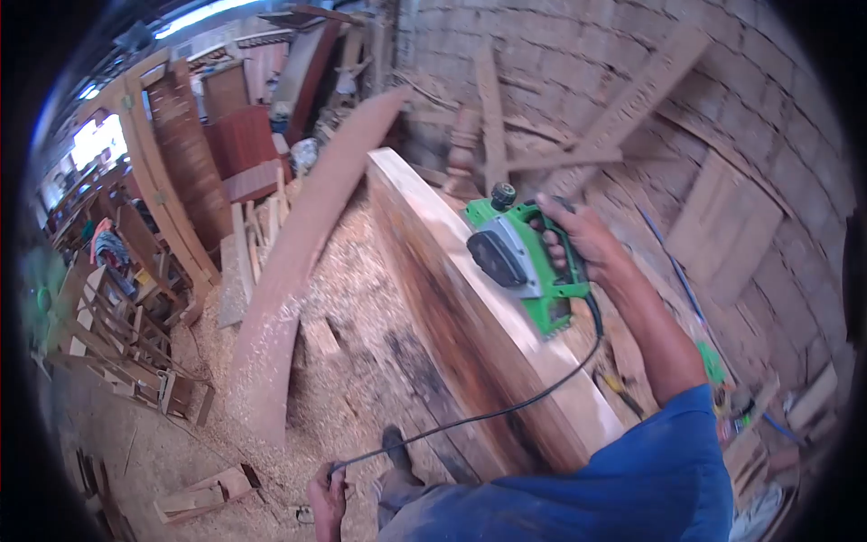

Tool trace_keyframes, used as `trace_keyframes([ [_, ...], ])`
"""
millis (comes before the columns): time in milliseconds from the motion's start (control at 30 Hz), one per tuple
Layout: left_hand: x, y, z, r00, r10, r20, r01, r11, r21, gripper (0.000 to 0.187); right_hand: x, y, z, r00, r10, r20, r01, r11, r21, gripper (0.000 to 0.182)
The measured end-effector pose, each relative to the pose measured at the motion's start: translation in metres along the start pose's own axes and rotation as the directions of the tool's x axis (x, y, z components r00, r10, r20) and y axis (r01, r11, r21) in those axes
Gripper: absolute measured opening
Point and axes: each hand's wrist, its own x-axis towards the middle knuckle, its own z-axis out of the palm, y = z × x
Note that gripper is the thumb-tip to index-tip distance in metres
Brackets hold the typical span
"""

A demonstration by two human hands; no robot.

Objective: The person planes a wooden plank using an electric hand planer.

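My right hand is wrapped round the rear handle of a green electric hand planer, which rests on the pale upper edge of a thick wooden plank. The plank stands on edge, with dark brown grain on its side face. From the planer's back a black power cord loops down and across the plank to the lower left. There, my left hand is closed on the cord, well away from the planer. The planer's sole is hidden against the wood.
A long curved board lies to the left among wood shavings. Wooden chair frames and a door frame stand farther left. Boards lean on the block wall at the back. A yellow-handled tool lies right of the plank.
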Motion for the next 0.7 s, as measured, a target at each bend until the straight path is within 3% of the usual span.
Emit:
trace_keyframes([
  [67,-0.029,0.014,0.007,0.991,0.118,0.068,-0.117,0.993,-0.019,0.035,-0.094,0.007,-0.045,0.998,0.030,-0.058,-0.031,0.999,-0.032,0.046],
  [100,-0.045,0.029,0.005,0.981,0.088,0.175,-0.104,0.991,0.080,0.027,-0.140,0.008,-0.066,0.996,0.042,-0.085,-0.045,0.998,-0.041,0.046],
  [233,-0.110,0.082,0.022,0.909,0.181,0.375,-0.273,0.939,0.209,0.027,-0.312,0.019,-0.136,0.970,0.057,-0.238,-0.080,0.993,-0.088,0.045],
  [333,-0.170,0.090,0.034,0.788,0.310,0.532,-0.458,0.873,0.170,0.029,-0.471,0.039,-0.176,0.863,0.028,-0.504,-0.121,0.981,-0.152,0.046],
  [567,-0.278,0.087,0.049,0.495,0.373,0.784,-0.607,0.795,0.005,0.031,-0.730,0.074,-0.167,0.539,-0.055,-0.841,-0.085,0.989,-0.120,0.039],
  [667,-0.328,0.063,0.041,0.437,0.402,0.805,-0.622,0.781,-0.052,0.031,-0.820,0.081,-0.150,0.522,-0.029,-0.853,-0.083,0.993,-0.085,0.040],
  [700,-0.343,0.043,0.039,0.413,0.477,0.776,-0.642,0.756,-0.123,0.029,-0.847,0.084,-0.148,0.513,-0.028,-0.858,-0.084,0.993,-0.083,0.039],
])
